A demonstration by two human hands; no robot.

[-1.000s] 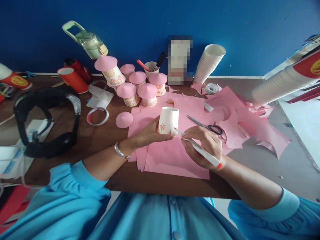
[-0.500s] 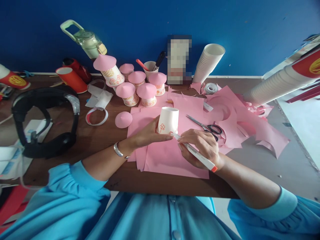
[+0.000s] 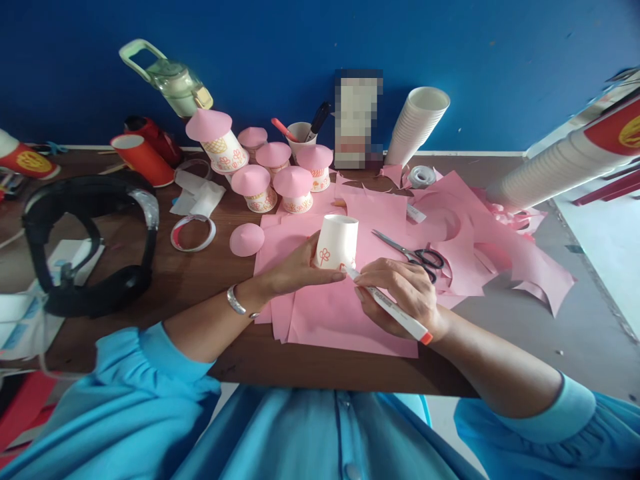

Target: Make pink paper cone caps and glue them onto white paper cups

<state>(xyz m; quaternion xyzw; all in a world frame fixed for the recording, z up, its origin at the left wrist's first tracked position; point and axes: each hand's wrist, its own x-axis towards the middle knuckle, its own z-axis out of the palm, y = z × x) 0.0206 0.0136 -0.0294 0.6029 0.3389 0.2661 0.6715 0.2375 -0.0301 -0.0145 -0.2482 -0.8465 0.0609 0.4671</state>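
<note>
My left hand (image 3: 297, 267) grips a white paper cup (image 3: 339, 239), turned upside down, with the thumb along its lower rim. A red-orange flower is drawn low on the cup's left side, with another mark near the rim. Between the fingers of my right hand (image 3: 400, 293) is a white marker (image 3: 397, 313) with an orange end. Its tip meets the cup near the lower rim. Pink paper sheets (image 3: 345, 327) lie beneath both hands. Scissors (image 3: 413, 255) with black handles rest just beyond my right hand, blades pointing left.
Decorated cups with pink cone tops (image 3: 295, 183) stand at the back, beside a cup of pens (image 3: 303, 133). A loose pink cone (image 3: 247, 239) and a tape roll (image 3: 193, 233) lie left. Stacked white cups (image 3: 417, 127) and pink scraps (image 3: 465, 247) are right; a black headset (image 3: 90, 247) is far left.
Hardly anything differs. My hands hold the cup and marker in nearly the same place, the marker tip still at the lower rim.
</note>
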